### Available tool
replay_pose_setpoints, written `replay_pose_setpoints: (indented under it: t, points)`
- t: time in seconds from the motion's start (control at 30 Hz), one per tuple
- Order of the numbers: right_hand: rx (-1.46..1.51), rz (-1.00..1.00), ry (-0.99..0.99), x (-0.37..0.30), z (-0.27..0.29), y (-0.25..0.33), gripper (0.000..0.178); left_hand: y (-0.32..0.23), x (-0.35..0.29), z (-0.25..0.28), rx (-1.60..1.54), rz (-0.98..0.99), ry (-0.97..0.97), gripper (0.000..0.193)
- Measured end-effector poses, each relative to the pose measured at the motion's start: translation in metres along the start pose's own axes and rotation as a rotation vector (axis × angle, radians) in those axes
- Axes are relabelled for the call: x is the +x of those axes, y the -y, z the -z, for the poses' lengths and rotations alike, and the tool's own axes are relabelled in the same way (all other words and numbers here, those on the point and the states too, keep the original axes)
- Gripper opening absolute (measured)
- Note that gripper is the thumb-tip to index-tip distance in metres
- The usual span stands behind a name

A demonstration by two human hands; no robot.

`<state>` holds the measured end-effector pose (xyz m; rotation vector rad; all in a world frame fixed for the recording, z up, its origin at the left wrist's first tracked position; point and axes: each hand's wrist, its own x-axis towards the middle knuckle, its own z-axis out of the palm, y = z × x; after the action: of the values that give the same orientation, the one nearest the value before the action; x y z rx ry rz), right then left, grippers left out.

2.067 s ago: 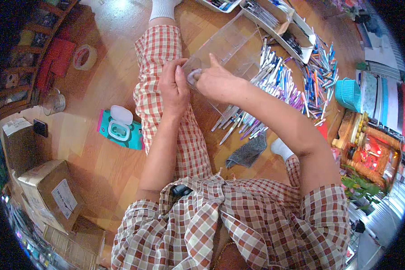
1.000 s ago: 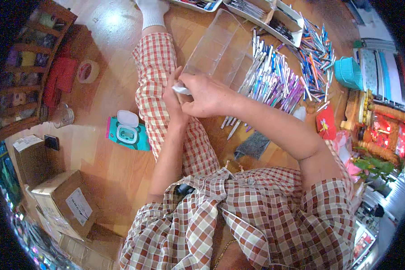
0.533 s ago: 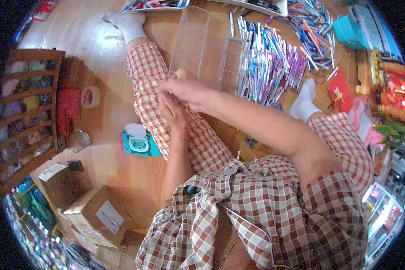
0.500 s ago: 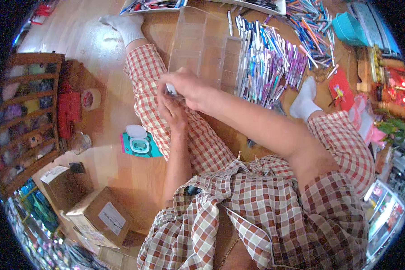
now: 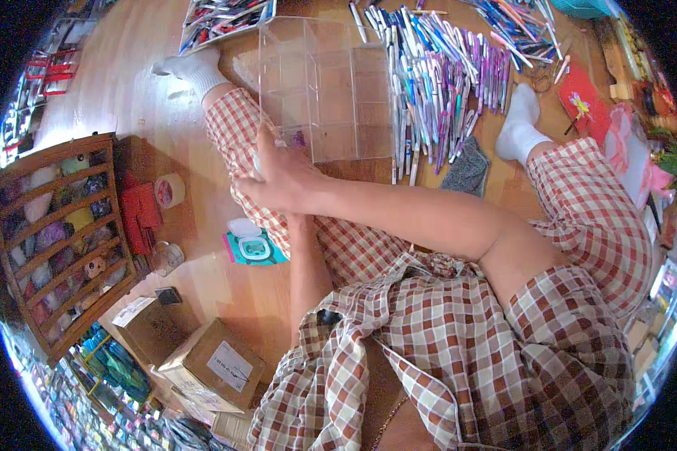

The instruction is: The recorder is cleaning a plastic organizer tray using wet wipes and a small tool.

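My right hand (image 5: 282,179) lies closed over my left hand, above my left knee. A small white bit (image 5: 258,162), perhaps a wipe, shows at its fingers; the kind cannot be made out. My left forearm (image 5: 308,274) rises from below, but its hand is hidden under the right one. Just beyond my hands is a clear plastic compartment box (image 5: 353,143), with a small purple item or mark near its close edge. Nearer, left of my leg, sits a teal pack of wet wipes (image 5: 265,254) with its white lid raised.
Rows of pens (image 5: 436,98) lie right of the box, with a grey cloth (image 5: 466,167) below them. A tray of pens (image 5: 226,22) stands far left. Along the left are a slatted wooden rack (image 5: 64,240), a tape roll (image 5: 169,191) and cardboard boxes (image 5: 203,364).
The view has shifted. My right hand, formerly above the left with white showing between them, now covers the left hand. The clear box shows more fully.
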<state>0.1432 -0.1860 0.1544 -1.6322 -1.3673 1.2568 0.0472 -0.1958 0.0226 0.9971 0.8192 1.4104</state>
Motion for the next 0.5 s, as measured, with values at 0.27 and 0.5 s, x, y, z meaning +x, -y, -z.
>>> replay_pose_setpoints:
  t: [0.27, 0.5]
  points:
    - [-0.289, 0.248, 0.215, 0.006, 0.022, -0.023, 0.059, 0.008, 0.003, -0.001, 0.172, -0.045, -0.042, 0.043]
    - [-0.499, 0.375, 0.447, 0.032, 0.029, -0.03, 0.042, 0.008, 0.007, -0.004, 0.343, -0.109, -0.091, 0.043]
